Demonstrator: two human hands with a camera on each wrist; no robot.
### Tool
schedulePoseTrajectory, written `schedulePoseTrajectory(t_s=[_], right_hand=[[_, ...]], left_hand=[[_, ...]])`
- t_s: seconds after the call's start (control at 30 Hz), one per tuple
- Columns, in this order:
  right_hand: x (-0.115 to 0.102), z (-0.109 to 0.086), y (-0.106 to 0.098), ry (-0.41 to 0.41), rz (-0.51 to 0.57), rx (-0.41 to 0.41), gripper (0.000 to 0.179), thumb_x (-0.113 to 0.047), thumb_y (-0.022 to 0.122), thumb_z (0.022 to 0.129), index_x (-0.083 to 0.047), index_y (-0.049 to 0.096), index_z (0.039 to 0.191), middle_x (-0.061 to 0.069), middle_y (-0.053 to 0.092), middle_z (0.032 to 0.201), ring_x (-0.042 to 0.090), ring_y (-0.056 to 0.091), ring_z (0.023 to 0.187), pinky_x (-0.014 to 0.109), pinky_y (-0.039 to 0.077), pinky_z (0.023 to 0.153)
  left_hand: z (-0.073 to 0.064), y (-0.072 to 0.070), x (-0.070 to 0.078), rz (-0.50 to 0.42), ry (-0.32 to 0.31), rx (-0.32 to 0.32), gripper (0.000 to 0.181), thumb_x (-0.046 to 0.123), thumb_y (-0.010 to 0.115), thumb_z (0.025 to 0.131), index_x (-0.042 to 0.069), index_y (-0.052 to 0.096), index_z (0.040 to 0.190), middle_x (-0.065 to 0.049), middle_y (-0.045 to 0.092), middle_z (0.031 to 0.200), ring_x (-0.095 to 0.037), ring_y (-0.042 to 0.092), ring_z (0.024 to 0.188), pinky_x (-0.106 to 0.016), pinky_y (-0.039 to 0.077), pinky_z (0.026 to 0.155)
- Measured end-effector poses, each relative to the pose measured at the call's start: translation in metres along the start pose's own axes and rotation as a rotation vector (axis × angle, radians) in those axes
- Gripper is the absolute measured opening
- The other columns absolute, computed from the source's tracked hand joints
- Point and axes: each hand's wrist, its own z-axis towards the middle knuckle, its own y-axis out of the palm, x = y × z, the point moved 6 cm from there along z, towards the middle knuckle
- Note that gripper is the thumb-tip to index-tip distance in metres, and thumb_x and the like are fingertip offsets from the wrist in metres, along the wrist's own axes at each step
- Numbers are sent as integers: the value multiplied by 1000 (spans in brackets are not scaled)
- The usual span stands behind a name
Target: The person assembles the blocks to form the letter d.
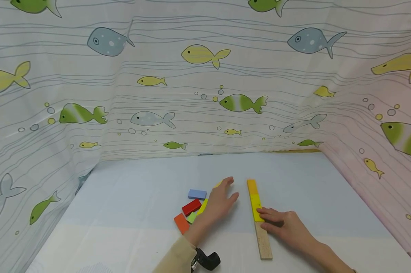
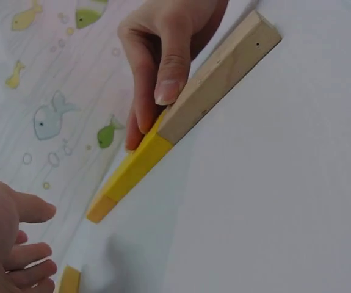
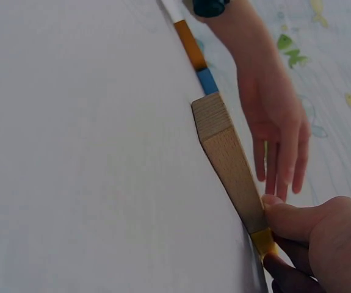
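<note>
Left hand [image 1: 219,203] empty, fingers loose, near yellow block [image 1: 203,206] mid-frame; right hand [image 1: 290,229], fingers extended, touches block row [image 1: 264,242], likely to align it.

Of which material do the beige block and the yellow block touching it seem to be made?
The beige block seems bare, unpainted wood: fine grain shows. The yellow block looks smooth and solidly coloured, perhaps painted wood; no grain shows, so plastic is possible.

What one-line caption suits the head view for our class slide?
Right hand touches a row of blocks; left hand is open near loose coloured blocks.
</note>
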Motion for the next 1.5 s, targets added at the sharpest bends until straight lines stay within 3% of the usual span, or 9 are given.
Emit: schedulePoseTrajectory(t_s=[0.33, 0.57, 0.73, 0.87, 1.23, 1.5], right_hand=[[0, 2, 2, 16, 28, -4, 42, -45, 74, 86, -22, 73, 122, -13, 68, 125, 24, 63, 122, 47, 51, 99], [0, 2, 3, 24, 24, -11, 43, -47, 73, 87, -23, 73, 123, -12, 68, 127, 24, 63, 122, 48, 51, 99], [0, 1, 3, 23, 23, -14, 43, -48, 72, 87, -24, 73, 122, -11, 67, 128, 24, 62, 122, 47, 51, 100], [0, 0, 2, 25, 22, -14, 42, -48, 72, 87, -24, 74, 121, -11, 67, 128, 24, 62, 122, 45, 51, 100], [3, -3, 0, 54, 20, -6, 42, -49, 73, 86, -25, 74, 120, -13, 67, 127, 24, 62, 123, 46, 51, 101], [2, -1, 0, 30, 31, -7, 41, -46, 73, 87, -23, 74, 121, -11, 67, 128, 25, 62, 123, 42, 52, 100]], left_hand=[[-23, -49, -24, -71, -7, 75, 49, 23, 65, 97, 12, 52, 142, -3, 58, 143, -32, 50, 135, -53, 39, 112], [-35, -75, -46, 4, -36, 171, 49, 17, 69, 93, 13, 56, 139, -10, 61, 139, -32, 60, 118, -50, 51, 99], [-39, -87, -59, 56, -99, 231, 52, 18, 74, 89, 13, 57, 139, -14, 60, 137, -33, 58, 119, -53, 49, 102], [-41, -91, -66, 73, -139, 236, 56, 21, 76, 87, 10, 57, 138, -17, 61, 133, -34, 59, 117, -52, 50, 101], [-41, -84, -69, 94, -160, 243, 61, 27, 78, 85, 5, 56, 137, -17, 62, 130, -31, 57, 109, -47, 53, 95], [-42, -86, -69, 101, -172, 261, 61, 27, 78, 84, 4, 56, 136, -19, 62, 128, -32, 58, 108, -48, 53, 94]])
